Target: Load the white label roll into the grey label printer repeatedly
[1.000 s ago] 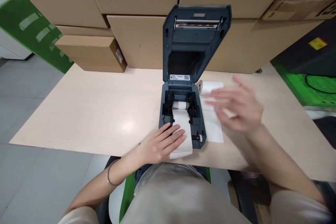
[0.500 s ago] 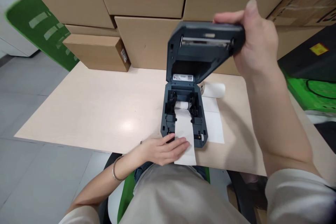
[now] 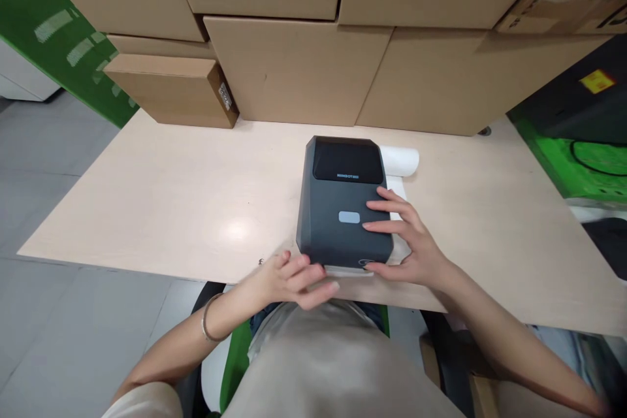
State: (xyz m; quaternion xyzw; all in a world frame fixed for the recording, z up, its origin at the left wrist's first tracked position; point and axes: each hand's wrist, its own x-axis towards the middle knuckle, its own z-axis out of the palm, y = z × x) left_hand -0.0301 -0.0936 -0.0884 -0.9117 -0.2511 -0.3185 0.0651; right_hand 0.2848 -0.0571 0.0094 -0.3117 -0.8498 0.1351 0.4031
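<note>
A dark grey label printer sits on the table near its front edge, lid down. My right hand rests on the lid's right side with its fingers spread. At the printer's front left corner, my left hand is open, its fingers loosely curved and holding nothing. A strip of white label paper shows along the printer's front edge; the rest of it inside is hidden by the lid. Behind the right side of the printer lies a white paper roll, its loose end partly covered by the printer and my right hand.
Large cardboard boxes form a wall along the table's back edge. A flat brown box stands at the back left of the table. To the right are a black case and a green surface with a black cable.
The printer's lid has swung down from raised to shut. My right hand has come down with it onto the top, and my left hand has let go of the paper strip.
</note>
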